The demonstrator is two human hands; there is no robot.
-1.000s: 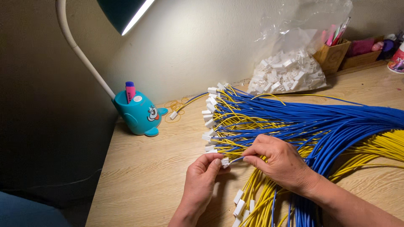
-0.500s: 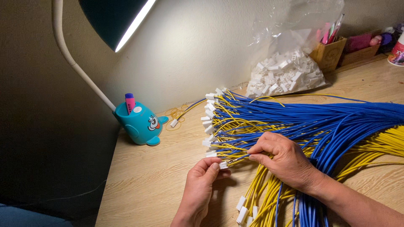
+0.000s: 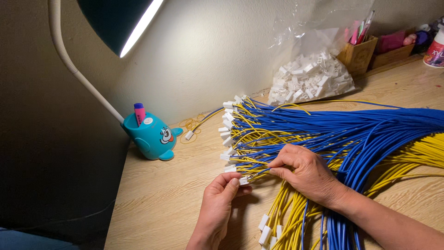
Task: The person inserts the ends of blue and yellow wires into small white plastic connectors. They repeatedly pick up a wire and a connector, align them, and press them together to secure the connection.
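Here the left hand (image 3: 221, 199) pinches a white connector (image 3: 243, 181) beside the wire-gripping right hand (image 3: 305, 173).

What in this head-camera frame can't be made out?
- White connector: mostly covered by the left hand fingertips, head view.
- Wire ends pinched by the right hand: too small to tell.
- Blue and yellow wires: cut off at the right edge.
- Lamp: shade cut by the top edge.
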